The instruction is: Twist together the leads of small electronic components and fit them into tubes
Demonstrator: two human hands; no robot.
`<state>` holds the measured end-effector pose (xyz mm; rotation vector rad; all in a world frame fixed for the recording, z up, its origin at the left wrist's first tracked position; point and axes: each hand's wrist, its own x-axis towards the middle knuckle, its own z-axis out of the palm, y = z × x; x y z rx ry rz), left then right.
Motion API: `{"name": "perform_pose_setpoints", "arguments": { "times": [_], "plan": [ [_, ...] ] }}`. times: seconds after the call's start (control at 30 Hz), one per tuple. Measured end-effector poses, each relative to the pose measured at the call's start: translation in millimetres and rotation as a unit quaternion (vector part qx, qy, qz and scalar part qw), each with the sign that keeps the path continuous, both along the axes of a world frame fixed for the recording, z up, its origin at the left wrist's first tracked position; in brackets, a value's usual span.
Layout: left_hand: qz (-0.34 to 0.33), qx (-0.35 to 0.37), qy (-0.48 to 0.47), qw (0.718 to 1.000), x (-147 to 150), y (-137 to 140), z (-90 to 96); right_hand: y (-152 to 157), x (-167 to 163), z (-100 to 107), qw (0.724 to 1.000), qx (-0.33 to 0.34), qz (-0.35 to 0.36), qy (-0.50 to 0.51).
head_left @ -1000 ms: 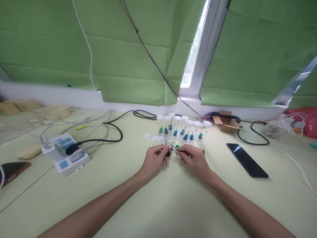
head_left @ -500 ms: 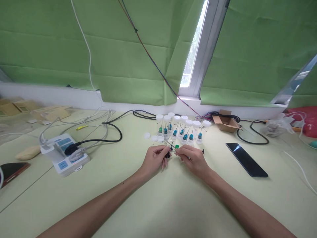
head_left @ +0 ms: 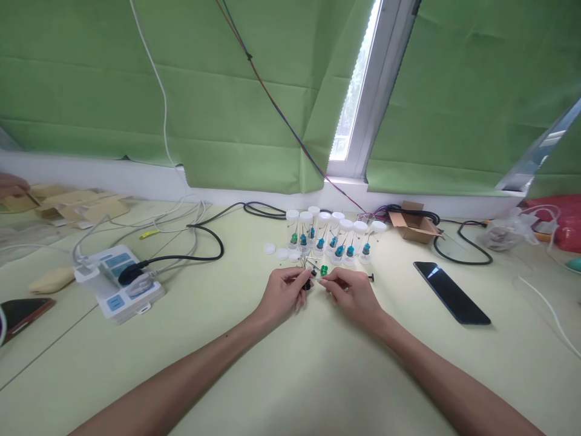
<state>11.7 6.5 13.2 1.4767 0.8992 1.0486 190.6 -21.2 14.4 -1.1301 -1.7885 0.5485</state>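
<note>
My left hand (head_left: 284,289) is closed in a pinch on a small black part (head_left: 307,283), which shows at its fingertips. Facing it, my right hand (head_left: 351,292) pinches a thin pale rod (head_left: 318,280) whose tip points at the black part; the fingers hide much of it. Just beyond the right fingertips lies a small green spool-shaped piece (head_left: 324,270). A black-headed piece (head_left: 371,277) sticks out past the right knuckles. Behind both hands stand several clear vials (head_left: 321,233) with white caps, holding blue or green fittings with thin stems.
White round caps (head_left: 269,249) lie left of the vials. A power strip (head_left: 118,284) with plugs and cables is on the left, a phone (head_left: 451,292) on the right. An open cardboard box (head_left: 414,225) stands behind. Another person's hand (head_left: 13,184) is by flat cartons (head_left: 91,206).
My right hand's fingers have drawn in slightly around the rod, while my left hand stays in place. Another person's hand has appeared at the far left, and the cartons there have shifted.
</note>
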Motion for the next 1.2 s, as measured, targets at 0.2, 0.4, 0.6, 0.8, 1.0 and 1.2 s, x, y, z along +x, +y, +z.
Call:
{"name": "perform_pose_setpoints", "arguments": {
  "times": [0.2,0.4,0.6,0.8,1.0,1.2],
  "plan": [
    [0.006,0.006,0.010,1.000,0.0,0.1,-2.0,-2.9,-3.0,3.2,0.998,-0.054,0.001,0.037],
    [0.015,0.003,0.012,1.000,1.1,-0.5,-1.7,-2.9,-4.0,4.3,0.996,-0.076,0.004,0.052],
    [0.013,-0.006,0.015,1.000,1.2,-0.3,-1.7,-2.6,-3.4,5.6,0.994,-0.093,0.008,0.052],
    [0.015,-0.018,0.015,1.000,1.8,-1.1,-1.0,-2.6,-3.6,6.2,0.994,-0.090,0.009,0.056],
    [0.014,-0.012,-0.007,1.000,1.3,0.5,0.7,-1.2,-2.6,2.1,0.994,-0.086,-0.005,0.069],
    [0.008,-0.025,-0.033,0.999,1.0,1.0,1.4,0.6,-1.6,-0.2,0.995,-0.077,-0.011,0.067]
  ]
}}
